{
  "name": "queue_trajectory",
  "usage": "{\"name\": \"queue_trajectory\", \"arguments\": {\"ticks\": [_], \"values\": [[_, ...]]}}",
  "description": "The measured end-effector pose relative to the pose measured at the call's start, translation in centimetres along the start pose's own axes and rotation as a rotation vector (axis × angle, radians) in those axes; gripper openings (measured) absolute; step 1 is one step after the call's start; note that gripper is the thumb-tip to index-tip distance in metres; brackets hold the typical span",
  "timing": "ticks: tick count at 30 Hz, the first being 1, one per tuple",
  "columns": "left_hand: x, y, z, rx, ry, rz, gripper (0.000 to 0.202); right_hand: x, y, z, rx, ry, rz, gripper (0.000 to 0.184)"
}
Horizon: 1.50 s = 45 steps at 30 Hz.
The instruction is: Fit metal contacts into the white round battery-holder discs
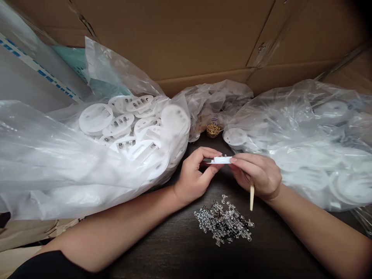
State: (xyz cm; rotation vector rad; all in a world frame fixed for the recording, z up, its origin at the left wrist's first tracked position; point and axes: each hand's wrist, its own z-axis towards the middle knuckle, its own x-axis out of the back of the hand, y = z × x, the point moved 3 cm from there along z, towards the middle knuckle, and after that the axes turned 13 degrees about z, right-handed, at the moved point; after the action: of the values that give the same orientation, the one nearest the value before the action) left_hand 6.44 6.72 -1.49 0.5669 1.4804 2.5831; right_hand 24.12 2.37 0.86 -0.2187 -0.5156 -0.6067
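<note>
Holding, left hand: The left hand [196, 174], at the centre of the frame, pinched the left part of a white disc [222, 160], thumb beneath and fingers above.
White disc: It was at the centre of the frame, raised off the table, seen nearly edge-on and roughly level, with a thicker block on its upper side and a tiny prong standing up.
Right hand: The right hand [260, 176], right of centre, had fingertips touching the disc's right end, while its curled fingers grasped a pale stick [252, 197]; how firmly the fingertips pressed on the disc could not be told.
Pale stick: It jutted from under the right hand toward the bottom of the frame, its upper part hidden.
Metal heap: A heap of small metal parts [223, 221], silvery and darker ones mixed, lay on the dark table [162, 240] at lower centre, apart from both hands.
Left bag: A clear plastic bag [58, 170] filled the left side, with many round white pieces [95, 118] showing at its mouth.
Right bag: Another clear bag [305, 135], at the right, held more white pieces.
Gold bundle: A gold-coloured bundle [213, 131] sat between the bags, above the hands in the frame.
Backdrop: Brown cardboard [174, 38] stood across the top.
</note>
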Motion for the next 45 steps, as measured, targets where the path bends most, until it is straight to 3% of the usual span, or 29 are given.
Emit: {"name": "queue_trajectory", "arguments": {"ticks": [2, 4, 8, 18, 33, 37, 41, 45], "values": [[0.2, 0.4, 0.1, -0.073, 0.004, 0.022, 0.011, 0.2, 0.1, -0.1, 0.013, 0.018, 0.002, 0.033], [0.2, 0.6, 0.1, -0.061, -0.009, 0.043, 0.009, 0.0, 0.1, -0.1, 0.002, -0.028, -0.005, 0.035], [0.0, 0.1, 0.2, 0.12, -0.04, 0.04, 0.016, -0.4, 0.3, -0.1, -0.082, -0.159, -0.055, 0.041], [-0.5, -1.4, 0.3, 0.364, -0.077, -0.097, 0.027, -0.8, 0.3, 1.1, -0.241, -0.342, -0.17, 0.019], [-0.3, -1.0, 0.1, 0.24, -0.136, 0.148, 0.021, -0.5, 1.1, 1.9, -0.485, -0.576, 0.079, 0.015], [-0.5, -1.2, 0.0, 0.258, -0.161, 0.092, 0.022, -0.6, 1.5, 1.5, -0.525, -0.649, 0.131, 0.018], [-0.9, -1.5, 0.2, 0.363, -0.151, -0.029, 0.029, -0.6, 1.8, 1.6, -0.56, -0.607, 0.178, 0.017], [-0.9, -1.5, 0.7, 0.445, -0.114, -0.121, 0.034, 1.3, 1.5, 3.3, -0.536, -0.422, 0.067, 0.031]]}}
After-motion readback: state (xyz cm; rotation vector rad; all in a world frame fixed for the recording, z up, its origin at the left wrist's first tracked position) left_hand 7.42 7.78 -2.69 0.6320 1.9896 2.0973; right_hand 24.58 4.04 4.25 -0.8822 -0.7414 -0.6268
